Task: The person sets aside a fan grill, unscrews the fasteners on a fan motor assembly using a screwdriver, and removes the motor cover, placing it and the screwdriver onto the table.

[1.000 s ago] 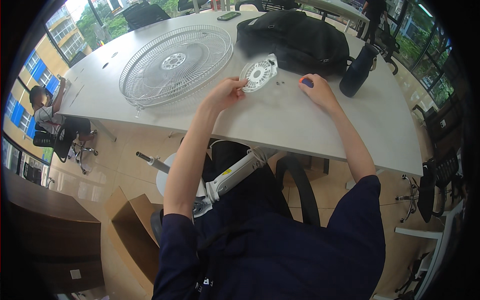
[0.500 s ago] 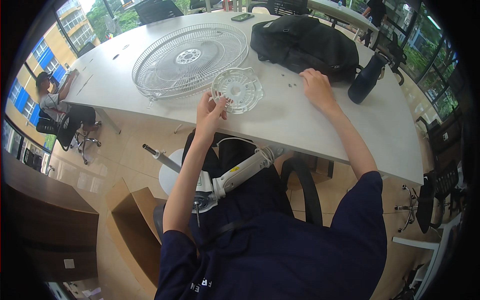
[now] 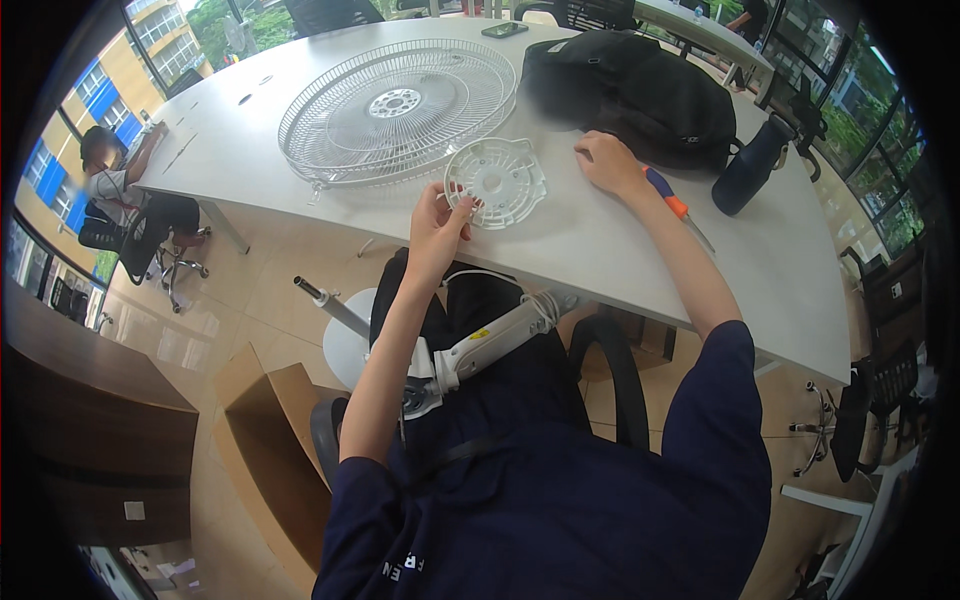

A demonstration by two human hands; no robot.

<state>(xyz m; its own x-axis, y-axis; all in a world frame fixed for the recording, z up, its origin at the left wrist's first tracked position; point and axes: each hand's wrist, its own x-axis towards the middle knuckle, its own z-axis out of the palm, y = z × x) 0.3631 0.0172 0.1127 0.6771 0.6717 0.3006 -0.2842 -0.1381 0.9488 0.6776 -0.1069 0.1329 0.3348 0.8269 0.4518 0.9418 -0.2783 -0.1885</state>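
Note:
My left hand [image 3: 441, 222] grips the near left edge of a white round plastic plate [image 3: 493, 184] with ribs and holes, held over the table's front edge. My right hand [image 3: 606, 162] rests on the table in front of the backpack. Its fingers are curled together, and what they pinch, if anything, is hidden. Beside my right forearm lies a screwdriver [image 3: 667, 192] with an orange and blue handle, partly covered by the arm. Across my lap lies a white fan stand body [image 3: 500, 345] with a cord wound round one end.
A white wire fan grille [image 3: 395, 103] lies on the white table [image 3: 790, 290]. At the back sit a black backpack [image 3: 640, 95] and a phone [image 3: 505, 30]; a dark bottle [image 3: 752, 165] stands at right. An opened cardboard box [image 3: 270, 440] is on the floor. Another person [image 3: 125, 185] sits at far left.
My right hand has shifted left and curled over the spot where several small dark screws lay. The screwdriver now shows beside my forearm. My left hand still holds the plate.

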